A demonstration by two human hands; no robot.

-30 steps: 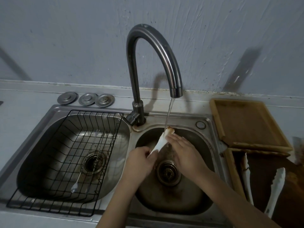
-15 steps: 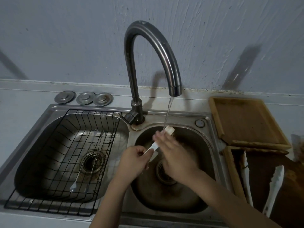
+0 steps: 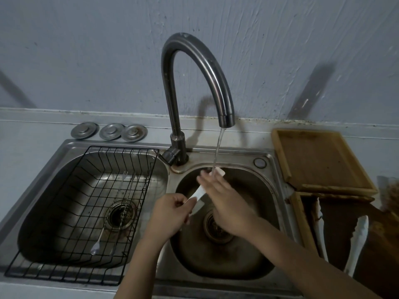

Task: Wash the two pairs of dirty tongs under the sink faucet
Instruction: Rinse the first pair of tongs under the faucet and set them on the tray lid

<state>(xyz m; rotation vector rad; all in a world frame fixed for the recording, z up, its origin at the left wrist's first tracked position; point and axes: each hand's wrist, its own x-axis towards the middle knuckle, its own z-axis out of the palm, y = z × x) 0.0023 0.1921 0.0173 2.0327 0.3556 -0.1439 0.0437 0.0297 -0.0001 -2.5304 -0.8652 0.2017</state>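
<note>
— Over the right basin of the sink (image 3: pixel 278 190), what was going on?
— Water ran from the faucet (image 3: pixel 194 67) onto the far tip of a white pair of tongs (image 3: pixel 199 194). The left hand (image 3: pixel 170 214) pinched the near end of them between thumb and fingers; the right hand (image 3: pixel 224 201) lay across their middle, fingers curled over them, though I could not tell how tight that grip was.
— And the other pair?
— The second tongs (image 3: pixel 357 240) lay untouched in a wooden tray (image 3: pixel 301 221) on the bench, right of the sink, their arms spread apart.
— Anything else close by?
— A black wire rack (image 3: pixel 71 212) sat in the left basin with a few thin utensils (image 3: pixel 99 240) on it. Three metal sink plugs (image 3: pixel 109 131) rested behind that basin, and another wooden tray (image 3: pixel 319 160) stood beyond the first.
</note>
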